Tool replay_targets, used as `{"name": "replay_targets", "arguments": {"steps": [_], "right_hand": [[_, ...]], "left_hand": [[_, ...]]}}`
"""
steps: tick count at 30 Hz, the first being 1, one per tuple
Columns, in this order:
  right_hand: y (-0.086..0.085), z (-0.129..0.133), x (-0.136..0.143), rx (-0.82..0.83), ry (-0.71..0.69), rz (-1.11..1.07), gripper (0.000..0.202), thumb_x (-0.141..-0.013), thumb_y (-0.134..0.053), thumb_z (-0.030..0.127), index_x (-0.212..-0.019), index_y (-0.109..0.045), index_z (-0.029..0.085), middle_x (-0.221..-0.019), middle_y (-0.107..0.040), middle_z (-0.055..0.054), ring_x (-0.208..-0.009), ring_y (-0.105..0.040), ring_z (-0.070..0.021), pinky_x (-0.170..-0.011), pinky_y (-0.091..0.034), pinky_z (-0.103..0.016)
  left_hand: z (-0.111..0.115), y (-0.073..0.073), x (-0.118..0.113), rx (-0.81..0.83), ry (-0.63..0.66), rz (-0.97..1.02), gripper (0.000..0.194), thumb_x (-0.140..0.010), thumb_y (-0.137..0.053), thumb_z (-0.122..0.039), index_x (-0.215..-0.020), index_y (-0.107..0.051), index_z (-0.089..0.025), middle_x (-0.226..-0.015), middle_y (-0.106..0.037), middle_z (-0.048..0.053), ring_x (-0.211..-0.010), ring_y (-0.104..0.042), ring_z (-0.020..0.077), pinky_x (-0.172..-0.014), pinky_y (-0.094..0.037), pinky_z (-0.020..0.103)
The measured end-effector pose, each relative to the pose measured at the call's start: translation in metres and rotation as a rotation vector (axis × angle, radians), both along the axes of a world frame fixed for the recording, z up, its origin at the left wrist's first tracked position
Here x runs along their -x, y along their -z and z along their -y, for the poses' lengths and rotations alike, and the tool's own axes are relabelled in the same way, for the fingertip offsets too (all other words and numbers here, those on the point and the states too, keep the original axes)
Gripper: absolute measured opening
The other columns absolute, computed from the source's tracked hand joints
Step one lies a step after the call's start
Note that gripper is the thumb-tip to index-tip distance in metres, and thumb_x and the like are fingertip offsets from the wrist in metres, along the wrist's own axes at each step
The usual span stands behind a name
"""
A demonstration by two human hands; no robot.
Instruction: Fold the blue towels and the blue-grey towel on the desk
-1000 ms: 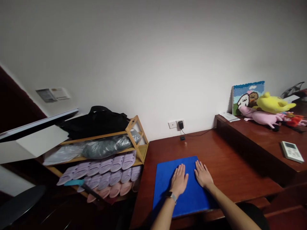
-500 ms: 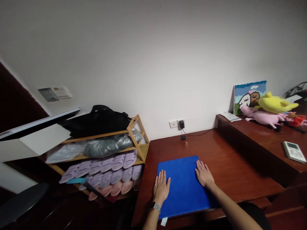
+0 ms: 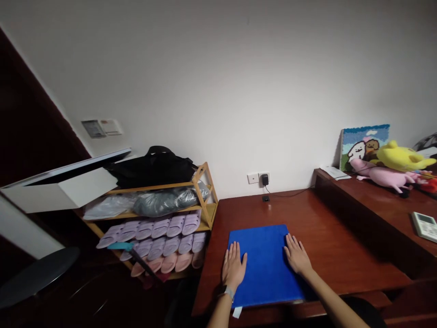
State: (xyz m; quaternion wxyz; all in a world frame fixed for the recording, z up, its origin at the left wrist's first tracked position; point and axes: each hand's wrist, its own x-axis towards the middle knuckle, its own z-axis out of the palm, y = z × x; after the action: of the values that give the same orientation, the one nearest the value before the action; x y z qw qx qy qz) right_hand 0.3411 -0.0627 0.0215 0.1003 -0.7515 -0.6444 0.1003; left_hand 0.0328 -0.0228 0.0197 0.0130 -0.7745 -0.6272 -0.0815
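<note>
A flat blue square (image 3: 264, 262), fabric-like, lies on the brown wooden desk (image 3: 341, 255) close to its front edge. A small white tag (image 3: 237, 312) sticks out from its near left corner. My left hand (image 3: 234, 268) rests flat along its left side, fingers stretched out and thumb apart, with a watch on the wrist. Over the right edge lies my right hand (image 3: 299, 256), also flat with fingers outstretched. Neither hand grips anything. Whether the blue piece is a folded cloth or a cushion cover I cannot tell.
A wooden rack (image 3: 205, 200) left of the desk holds purple slippers (image 3: 160, 228), pink slippers and a black bag (image 3: 153, 168). A charger (image 3: 265, 179) is plugged into the wall. On the raised right section are plush toys (image 3: 382, 173), a picture (image 3: 365, 141) and a white device (image 3: 425, 225).
The view has shifted a little, so the surroundings appear farther right. Both hands stay flat on the blue square, in nearly the same places on it.
</note>
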Motion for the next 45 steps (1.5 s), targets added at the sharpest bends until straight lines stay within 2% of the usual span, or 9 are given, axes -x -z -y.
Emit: {"name": "replay_targets", "arguments": {"steps": [6,16,19,22,25,28,32,39,45], "right_hand": [[0.006,0.024,0.012,-0.013,0.011,0.012,0.070,-0.104,-0.021,0.043,-0.166,-0.029,0.011,-0.172,-0.026,-0.008,-0.161,-0.021,-0.0264,-0.131,-0.017,-0.048],[0.008,0.024,0.014,-0.036,0.027,-0.038,0.069,-0.104,-0.019,0.042,-0.165,-0.030,0.010,-0.172,-0.026,-0.008,-0.161,-0.021,-0.0249,-0.132,-0.015,-0.047],[0.007,0.023,0.014,-0.038,0.020,-0.043,0.070,-0.105,-0.020,0.043,-0.165,-0.030,0.010,-0.172,-0.025,-0.008,-0.161,-0.021,-0.0250,-0.132,-0.015,-0.047],[0.005,0.023,0.014,-0.029,0.013,-0.028,0.070,-0.105,-0.019,0.041,-0.165,-0.028,0.007,-0.172,-0.024,-0.009,-0.161,-0.019,-0.0254,-0.132,-0.015,-0.047],[0.005,0.024,0.012,-0.026,-0.011,-0.009,0.069,-0.105,-0.020,0.040,-0.165,-0.028,0.007,-0.172,-0.024,-0.010,-0.161,-0.019,-0.0262,-0.132,-0.016,-0.048],[0.006,0.024,0.010,-0.034,-0.026,-0.008,0.068,-0.104,-0.022,0.038,-0.165,-0.030,0.009,-0.172,-0.024,-0.009,-0.161,-0.019,-0.0260,-0.132,-0.017,-0.048],[0.006,0.024,0.011,-0.042,-0.002,-0.013,0.068,-0.104,-0.021,0.040,-0.165,-0.031,0.010,-0.172,-0.026,-0.009,-0.161,-0.021,-0.0253,-0.132,-0.017,-0.046],[0.005,0.024,0.013,-0.028,0.022,-0.002,0.070,-0.105,-0.019,0.042,-0.166,-0.028,0.009,-0.172,-0.025,-0.008,-0.161,-0.021,-0.0249,-0.132,-0.016,-0.046],[0.006,0.022,0.015,0.010,0.027,0.054,0.069,-0.105,-0.018,0.040,-0.165,-0.027,0.007,-0.173,-0.024,-0.009,-0.161,-0.020,-0.0258,-0.132,-0.016,-0.047]], "left_hand": [[-0.003,0.006,-0.001,-0.012,-0.004,0.004,0.073,-0.107,-0.021,-0.057,-0.166,-0.030,-0.014,-0.172,-0.030,0.012,-0.160,-0.028,0.0279,-0.131,-0.026,0.051],[-0.006,0.002,0.003,-0.026,-0.002,-0.045,0.070,-0.107,-0.025,-0.053,-0.165,-0.031,-0.015,-0.170,-0.034,0.012,-0.159,-0.030,0.0285,-0.130,-0.027,0.051],[-0.002,-0.008,-0.025,-0.103,0.004,-0.017,0.066,-0.108,-0.023,-0.046,-0.166,-0.030,-0.014,-0.170,-0.036,0.013,-0.159,-0.030,0.0286,-0.131,-0.025,0.052],[0.010,-0.015,-0.081,-0.134,0.183,0.065,0.065,-0.109,-0.019,-0.045,-0.166,-0.028,-0.016,-0.172,-0.032,0.009,-0.160,-0.026,0.0263,-0.132,-0.025,0.050],[0.021,-0.013,-0.135,-0.058,0.372,0.124,0.066,-0.109,-0.017,-0.049,-0.166,-0.029,-0.018,-0.173,-0.029,0.007,-0.160,-0.025,0.0247,-0.132,-0.027,0.048],[0.024,-0.006,-0.154,0.045,0.385,0.133,0.069,-0.109,-0.015,-0.052,-0.165,-0.032,-0.016,-0.171,-0.032,0.010,-0.159,-0.028,0.0253,-0.131,-0.028,0.049],[0.020,-0.001,-0.117,0.066,0.334,0.099,0.069,-0.108,-0.017,-0.055,-0.165,-0.031,-0.019,-0.171,-0.033,0.008,-0.160,-0.027,0.0265,-0.131,-0.027,0.052],[0.013,-0.002,0.011,0.069,0.020,0.007,0.073,-0.108,-0.019,-0.056,-0.166,-0.031,-0.014,-0.173,-0.026,0.010,-0.160,-0.024,0.0261,-0.132,-0.025,0.048],[0.014,0.008,0.033,0.011,-0.006,0.022,0.072,-0.107,-0.021,-0.053,-0.165,-0.031,-0.012,-0.172,-0.028,0.011,-0.160,-0.025,0.0272,-0.131,-0.027,0.047]]}}
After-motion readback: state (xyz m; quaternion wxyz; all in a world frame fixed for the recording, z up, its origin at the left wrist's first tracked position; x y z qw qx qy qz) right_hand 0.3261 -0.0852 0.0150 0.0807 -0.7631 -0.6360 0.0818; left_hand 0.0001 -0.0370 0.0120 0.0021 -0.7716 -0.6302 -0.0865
